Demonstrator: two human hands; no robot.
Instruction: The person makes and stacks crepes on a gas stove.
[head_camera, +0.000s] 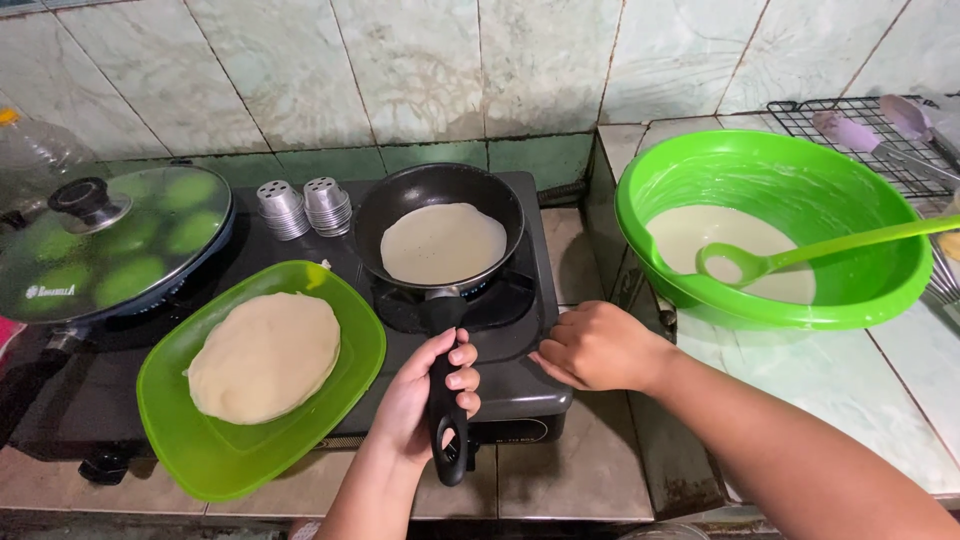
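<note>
The frying pan looks like dark matt metal, its handle glossy black plastic. The green plate and green bowl are smooth, shiny plastic (so is the ladle). The lid is clear glass, the small moulds dull metal, and the wall tiles glazed.

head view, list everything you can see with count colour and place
frying pan: 1, black, on the stove burner, holding a pale round crepe
stove: 1, black, on the tiled counter
plate: 1, green, in front of the stove, stacked with pale crepes
metal moulds: 2 stacks, silver, behind the plate
lidded pan: 1, glass lid, left, green cakes inside
basin: 1, green, right, holding batter
ladle: 1, green, in the basin
wire rack: 1, black, far right
left hand: gripping the pan's handle
right hand: resting on the stove's edge
</note>
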